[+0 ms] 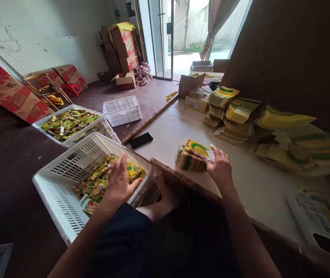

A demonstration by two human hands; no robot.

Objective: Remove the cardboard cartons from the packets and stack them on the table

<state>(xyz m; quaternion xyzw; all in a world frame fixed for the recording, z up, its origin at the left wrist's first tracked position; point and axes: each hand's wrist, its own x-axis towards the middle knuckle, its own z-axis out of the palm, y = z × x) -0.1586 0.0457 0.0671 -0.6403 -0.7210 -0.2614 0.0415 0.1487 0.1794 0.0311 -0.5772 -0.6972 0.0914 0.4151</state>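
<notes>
My left hand (119, 181) reaches into a white slotted plastic basket (55, 193) at my left, fingers spread over a heap of small yellow-green sachets (95, 181). Whether it grips any sachet is hidden by the hand. My right hand (220, 166) rests on the white table (249, 181), fingers against the side of a stacked bundle of yellow-green packets (193, 154) near the table's front edge.
A second white basket (97, 125) full of sachets stands behind the first. An upturned basket (122, 110) lies on the floor. A black phone (141, 140) sits at the table corner. Piles of yellow pouches (240, 112) and a small carton (195, 103) crowd the table's far side. Cardboard boxes (127, 50) line the wall.
</notes>
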